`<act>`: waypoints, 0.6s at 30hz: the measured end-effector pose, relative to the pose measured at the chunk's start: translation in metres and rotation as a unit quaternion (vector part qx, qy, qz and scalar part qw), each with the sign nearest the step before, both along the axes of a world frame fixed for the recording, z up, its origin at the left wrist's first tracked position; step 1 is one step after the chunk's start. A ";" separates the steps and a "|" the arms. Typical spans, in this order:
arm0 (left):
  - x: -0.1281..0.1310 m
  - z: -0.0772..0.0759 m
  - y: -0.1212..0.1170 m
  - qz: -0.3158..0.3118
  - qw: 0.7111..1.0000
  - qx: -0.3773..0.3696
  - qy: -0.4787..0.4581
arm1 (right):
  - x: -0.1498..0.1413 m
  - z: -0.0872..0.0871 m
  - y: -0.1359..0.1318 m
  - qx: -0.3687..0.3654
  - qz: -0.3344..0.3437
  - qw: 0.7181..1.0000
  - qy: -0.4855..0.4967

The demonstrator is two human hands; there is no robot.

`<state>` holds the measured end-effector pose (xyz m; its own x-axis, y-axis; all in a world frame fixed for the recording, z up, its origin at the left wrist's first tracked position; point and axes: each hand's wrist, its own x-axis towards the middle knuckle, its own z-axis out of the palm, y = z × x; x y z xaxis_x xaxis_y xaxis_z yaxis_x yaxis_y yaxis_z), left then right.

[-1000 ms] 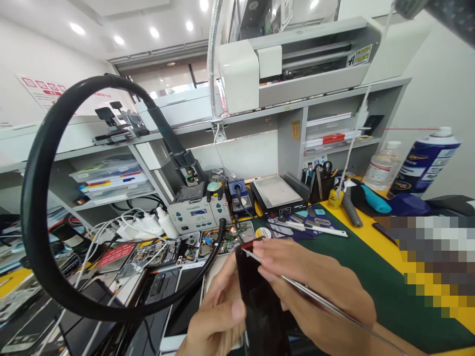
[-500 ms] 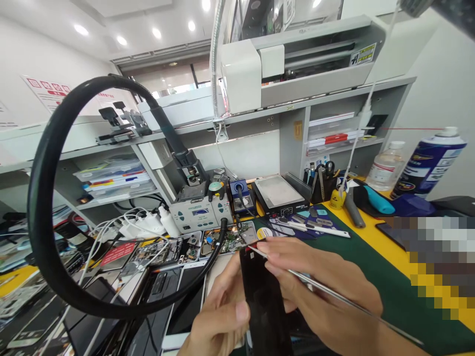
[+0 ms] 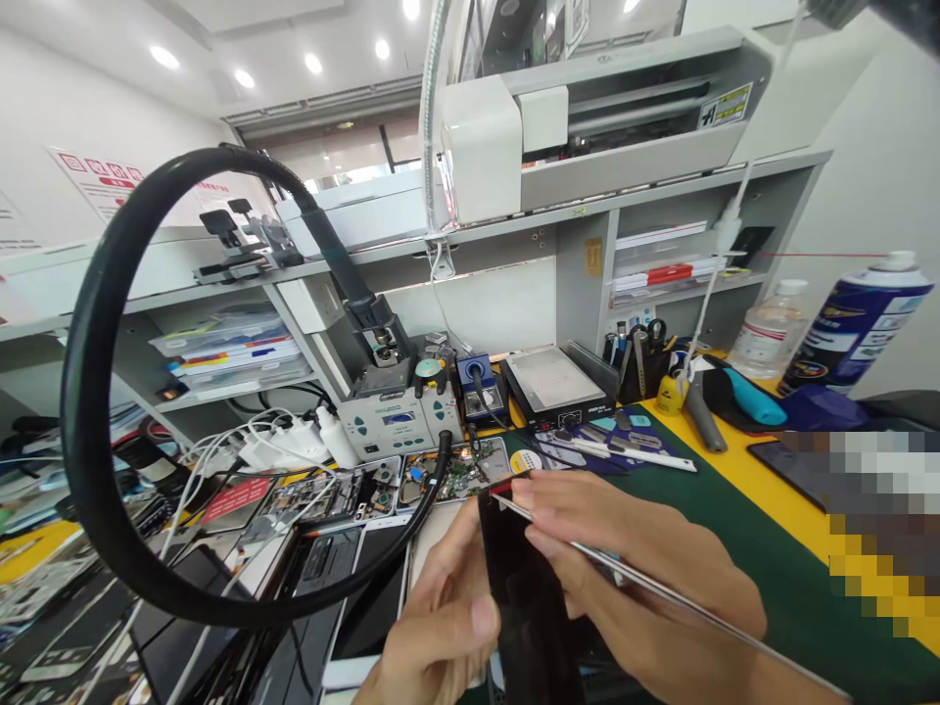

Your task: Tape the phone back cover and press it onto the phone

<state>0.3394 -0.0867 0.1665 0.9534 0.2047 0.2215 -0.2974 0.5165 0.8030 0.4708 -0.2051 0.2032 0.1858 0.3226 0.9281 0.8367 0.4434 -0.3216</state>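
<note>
My left hand (image 3: 441, 617) grips a black phone screen (image 3: 525, 587) along its left side, thumb across the edge. The panel stands tilted toward me, with a bit of red at its top edge. Between the thumb and fingers of my right hand (image 3: 646, 578) is a thin metal pick (image 3: 682, 599), held like a pen. Its tip meets the upper left corner of the screen, as far as I can see. Below the right hand, a dark object lies on the green mat (image 3: 793, 607), mostly hidden.
A thick black hose (image 3: 80, 411) loops at the left, running to the grey rework station (image 3: 397, 421). Trays of small parts (image 3: 455, 475) lie behind my hands. A white phone (image 3: 371, 587) and several dismantled phones are at left. Behind stands a hot plate (image 3: 554, 382).
The pick's tip has shifted slightly on the screen's top corner, and a small pale patch there no longer shows clearly. The whole view has moved a little. Both hands keep their holds.
</note>
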 end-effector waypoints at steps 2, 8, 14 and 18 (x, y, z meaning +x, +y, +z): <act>0.000 0.001 0.000 0.000 1.000 -0.002 0.002 | 0.000 0.001 0.000 0.000 0.003 1.000 0.005; -0.001 0.001 0.000 0.009 1.000 -0.001 0.010 | 0.001 0.001 -0.002 -0.003 0.002 1.000 -0.003; -0.001 -0.001 -0.002 0.019 1.000 0.008 0.016 | 0.001 0.000 -0.001 -0.008 -0.011 1.000 -0.010; -0.001 0.001 -0.003 0.013 1.000 0.001 0.011 | 0.002 0.000 -0.002 -0.011 -0.014 1.000 -0.012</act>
<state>0.3386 -0.0896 0.1672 0.9526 0.2283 0.2011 -0.2927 0.5079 0.8101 0.4724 -0.2066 0.2034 0.1738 0.3382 0.9249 0.8562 0.4121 -0.3116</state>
